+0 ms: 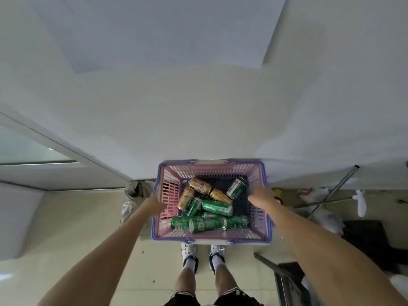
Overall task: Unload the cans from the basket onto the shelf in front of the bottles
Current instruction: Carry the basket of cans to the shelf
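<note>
The left hand point(157, 204) grips the left rim of the pink basket point(257, 221); just right of it, gold cans point(199, 185) and green cans point(217, 207) lie jumbled inside. The right hand point(261, 196) clasps the opposite rim. Right of that hand, metal poles point(335, 187) and bags point(326, 215) clutter the floor.
</note>
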`<state>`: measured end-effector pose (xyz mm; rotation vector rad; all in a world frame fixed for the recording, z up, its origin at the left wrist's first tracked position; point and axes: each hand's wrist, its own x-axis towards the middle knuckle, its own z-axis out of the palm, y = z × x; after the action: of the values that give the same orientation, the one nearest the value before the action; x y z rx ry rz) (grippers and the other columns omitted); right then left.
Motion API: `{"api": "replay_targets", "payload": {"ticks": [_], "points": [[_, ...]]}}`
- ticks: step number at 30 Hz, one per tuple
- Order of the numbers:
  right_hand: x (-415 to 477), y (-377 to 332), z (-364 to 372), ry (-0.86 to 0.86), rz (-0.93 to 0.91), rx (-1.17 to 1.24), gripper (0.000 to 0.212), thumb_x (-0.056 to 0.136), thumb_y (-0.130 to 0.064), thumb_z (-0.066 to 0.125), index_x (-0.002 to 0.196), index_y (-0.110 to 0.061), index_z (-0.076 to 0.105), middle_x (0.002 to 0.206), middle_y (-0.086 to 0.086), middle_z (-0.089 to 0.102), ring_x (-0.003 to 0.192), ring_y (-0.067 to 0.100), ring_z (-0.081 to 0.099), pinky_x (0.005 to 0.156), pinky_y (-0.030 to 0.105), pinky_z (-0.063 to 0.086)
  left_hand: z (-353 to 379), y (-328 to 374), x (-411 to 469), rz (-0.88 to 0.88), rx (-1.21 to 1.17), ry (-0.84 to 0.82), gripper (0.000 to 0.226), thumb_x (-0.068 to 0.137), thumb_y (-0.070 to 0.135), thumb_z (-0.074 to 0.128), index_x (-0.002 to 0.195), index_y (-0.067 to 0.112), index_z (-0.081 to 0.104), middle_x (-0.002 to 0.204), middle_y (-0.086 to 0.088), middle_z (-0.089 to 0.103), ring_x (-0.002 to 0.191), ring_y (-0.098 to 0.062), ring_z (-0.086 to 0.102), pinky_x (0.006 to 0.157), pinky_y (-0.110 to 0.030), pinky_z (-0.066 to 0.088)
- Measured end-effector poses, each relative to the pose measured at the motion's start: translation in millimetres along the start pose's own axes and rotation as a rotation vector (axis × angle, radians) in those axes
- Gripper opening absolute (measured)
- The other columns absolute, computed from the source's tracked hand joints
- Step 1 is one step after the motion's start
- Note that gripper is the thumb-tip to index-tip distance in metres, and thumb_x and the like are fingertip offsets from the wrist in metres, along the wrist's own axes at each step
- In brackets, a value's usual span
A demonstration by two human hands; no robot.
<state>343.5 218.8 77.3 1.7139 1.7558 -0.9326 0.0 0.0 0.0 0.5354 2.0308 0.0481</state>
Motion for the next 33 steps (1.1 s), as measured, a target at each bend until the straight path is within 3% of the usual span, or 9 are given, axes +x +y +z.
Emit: {"api": "replay_targets", "payload": {"ticks": [3,5,10,14,18,21,25,30,33], "points": [[15.7,6.2,19.2,0.045,0.134,0.029,0.032,0.094,-0.034,0.059,0.115,-0.009,0.059,0.111,0.022,0.058,0.093,0.036,0.06,0.083,0.046,0.051,22.1,-55.5,61.5,-0.1,-0.052,-0.047,0.075,0.064,0.041,0.074,0.13,0.011,0.058,0.114,-0.008,0.069,0.104,-0.027,0.068,0.091,-0.041,0.059],[6.8,0.5,22.7,0.145,0.184,0.109,0.071,0.096,-0.031,0.062,0.154,-0.006,0.031,0.152,0.022,0.038,0.133,0.041,0.046,0.1,0.05,0.047,27.6,-48.9,37.3,-0.113,-0.108,-0.1,0.058,0.073,0.028,0.075,0.126,0.011,0.057,0.117,-0.009,0.068,0.109,-0.029,0.066,0.094,-0.04,0.056],[-0.5,-0.8,23.8,0.157,0.286,0.309,0.082,0.098,-0.028,0.061,0.16,-0.002,0.014,0.15,0.021,0.041,0.112,0.036,0.06,0.089,0.046,0.057,23.1,-60.6,39.0,-0.11,-0.503,-0.075,0.087,0.05,0.034,0.082,0.128,0.011,0.054,0.117,-0.012,0.068,0.105,-0.03,0.068,0.091,-0.05,0.057],[-3.2,-1.7,15.2,0.126,0.329,0.426,0.082,0.099,-0.029,0.059,0.161,-0.003,0.012,0.158,0.02,0.029,0.113,0.034,0.057,0.093,0.042,0.053,-11.5,-0.7,-48.1,-0.154,-0.776,-0.139,0.028,0.082,0.003,0.061,0.11,0.002,0.058,0.112,-0.017,0.06,0.11,-0.033,0.058,0.103,-0.051,0.047],[-2.7,-3.6,18.5,0.124,0.337,0.466,0.087,0.096,-0.03,0.061,0.162,-0.007,0.01,0.164,0.017,0.023,0.136,0.039,0.046,0.108,0.048,0.046,-9.5,-14.3,-46.6,-0.204,-0.851,-0.092,0.023,0.076,0.0,0.056,0.098,0.001,0.059,0.109,-0.017,0.058,0.1,-0.03,0.06,0.096,-0.044,0.049],[-17.7,-3.8,33.3,0.21,0.325,0.33,0.08,0.093,-0.032,0.06,0.158,-0.006,0.02,0.16,0.018,0.024,0.14,0.043,0.037,0.112,0.056,0.038,-6.0,-10.1,-62.8,-0.199,-0.773,0.055,0.01,0.081,-0.003,0.056,0.074,0.005,0.056,0.086,-0.016,0.058,0.07,-0.022,0.055,0.075,-0.031,0.049],[-40.8,-6.7,26.0,0.456,0.328,0.314,0.06,0.096,-0.034,0.058,0.142,0.0,0.043,0.147,0.024,0.043,0.133,0.043,0.045,0.106,0.052,0.041,-4.3,6.1,-75.1,-0.098,-0.749,0.07,0.008,0.074,0.0,0.069,0.083,-0.001,0.067,0.091,-0.021,0.075,0.087,-0.036,0.073,0.088,-0.049,0.059],[-65.7,-26.6,28.3,0.496,0.076,0.624,0.033,0.108,-0.026,0.045,0.113,0.002,0.062,0.098,0.021,0.074,0.074,0.032,0.073,0.058,0.034,0.057,7.3,50.3,-93.0,0.085,-0.752,-0.226,0.016,0.085,0.0,0.065,0.097,-0.009,0.07,0.102,-0.024,0.075,0.09,-0.034,0.072,0.087,-0.046,0.058],[-74.9,-45.4,42.5,0.427,0.04,0.839,0.03,0.108,-0.029,0.045,0.1,-0.003,0.058,0.072,0.016,0.073,0.055,0.027,0.072,0.057,0.041,0.063,20.9,74.5,-107.7,0.141,-0.755,-0.266,0.027,0.1,0.012,0.054,0.108,-0.008,0.07,0.112,-0.026,0.072,0.096,-0.034,0.071,0.077,-0.034,0.059]]}}
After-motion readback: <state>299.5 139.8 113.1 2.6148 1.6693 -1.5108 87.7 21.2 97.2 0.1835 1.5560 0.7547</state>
